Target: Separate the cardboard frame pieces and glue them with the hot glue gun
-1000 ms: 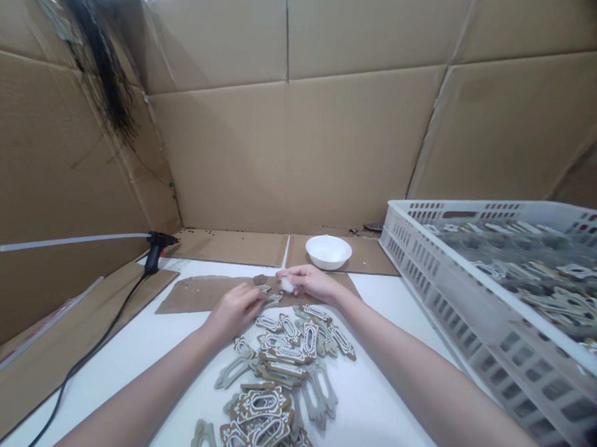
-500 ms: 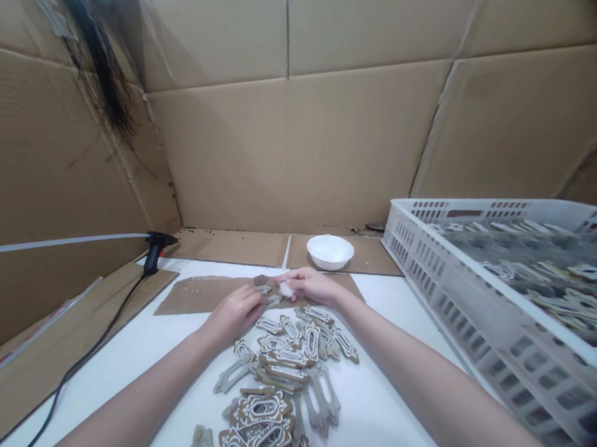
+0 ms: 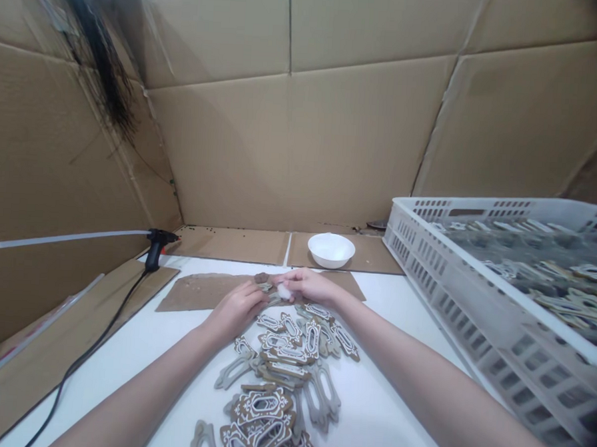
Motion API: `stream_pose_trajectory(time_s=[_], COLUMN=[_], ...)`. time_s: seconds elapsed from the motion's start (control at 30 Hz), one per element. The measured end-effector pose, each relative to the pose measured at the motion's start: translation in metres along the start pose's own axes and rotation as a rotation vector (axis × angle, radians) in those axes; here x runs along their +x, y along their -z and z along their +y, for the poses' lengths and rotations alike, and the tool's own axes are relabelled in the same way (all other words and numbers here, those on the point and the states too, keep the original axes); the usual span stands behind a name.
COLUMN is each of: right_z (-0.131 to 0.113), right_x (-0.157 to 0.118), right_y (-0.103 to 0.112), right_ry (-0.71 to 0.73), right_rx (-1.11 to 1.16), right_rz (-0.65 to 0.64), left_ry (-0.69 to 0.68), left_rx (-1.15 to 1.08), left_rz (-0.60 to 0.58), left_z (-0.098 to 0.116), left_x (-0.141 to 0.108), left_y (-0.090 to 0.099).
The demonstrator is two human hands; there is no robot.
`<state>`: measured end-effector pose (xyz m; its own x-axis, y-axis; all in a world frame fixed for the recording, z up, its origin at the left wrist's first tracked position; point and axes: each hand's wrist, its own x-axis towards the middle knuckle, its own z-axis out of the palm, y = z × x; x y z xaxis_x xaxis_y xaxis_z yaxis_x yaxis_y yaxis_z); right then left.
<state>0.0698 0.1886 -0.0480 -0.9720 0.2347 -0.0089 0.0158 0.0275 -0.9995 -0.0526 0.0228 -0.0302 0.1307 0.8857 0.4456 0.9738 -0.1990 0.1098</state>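
Note:
My right hand [image 3: 309, 286] is closed on a small white fluffy wad [image 3: 284, 292] that looks like cotton, held just over the cardboard strip [image 3: 195, 293]. Close on its left, my left hand [image 3: 240, 307] has its fingers curled at a grey openwork ornament [image 3: 275, 299], which it seems to pinch by the near end; the fingertips partly hide it. Another small grey piece and a dark brown lump [image 3: 261, 278] lie just beyond. Between my forearms spreads a pile of brown ornaments with white scrollwork [image 3: 263, 408], mixed with plain grey ones [image 3: 319, 395].
A white bowl [image 3: 331, 250] stands at the back. On the left rests a black glue gun [image 3: 154, 250] with a long glue stick and trailing cable. To the right, a white plastic crate [image 3: 426, 270] holds many ornaments. Cardboard walls [image 3: 352, 146] enclose the table.
The white wad in my right hand has shifted slightly left, nearer to the grey ornament. My left hand stays almost in place.

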Motion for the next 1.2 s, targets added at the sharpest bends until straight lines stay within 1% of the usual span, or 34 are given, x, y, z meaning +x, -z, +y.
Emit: stream_pose_trajectory(time_s=[0.23,0.4,0.5,0.6,0.7,0.83,0.93,1.07,1.2], right_z=[0.0,0.0,0.0,-0.001,-0.003,-0.008,-0.013,-0.016,-0.016], right_x=[-0.001,-0.001,-0.001,-0.002,-0.003,-0.006,-0.008,-0.009,-0.009], right_y=[0.0,0.0,0.0,-0.001,-0.002,-0.004,-0.007,-0.01,-0.01], right_ry=[-0.015,-0.018,-0.016,-0.008,-0.009,-0.02,-0.022,-0.015,-0.016], right_rx=[-0.018,-0.014,-0.008,0.003,0.009,0.006,-0.002,-0.011,-0.019], right_rz=[-0.004,-0.019,-0.021,-0.022,-0.027,-0.019,-0.005,0.004,0.014], left_ry=[-0.022,0.006,0.057,0.129,0.233,0.385,0.464,0.511,0.51], left_rx=[0.002,-0.026,-0.061,-0.142,-0.247,-0.33,-0.396,-0.474,-0.452], left_rz=[-0.008,-0.004,-0.006,0.004,0.008,0.004,0.0,-0.004,-0.007], left_z=[0.0,0.0,0.0,0.002,0.005,0.009,0.008,0.007,0.009], left_x=[0.0,0.0,-0.001,0.0,0.002,0.005,0.007,0.007,0.007], left_y=[0.0,-0.001,-0.002,-0.002,0.001,0.003,0.001,-0.001,-0.001])
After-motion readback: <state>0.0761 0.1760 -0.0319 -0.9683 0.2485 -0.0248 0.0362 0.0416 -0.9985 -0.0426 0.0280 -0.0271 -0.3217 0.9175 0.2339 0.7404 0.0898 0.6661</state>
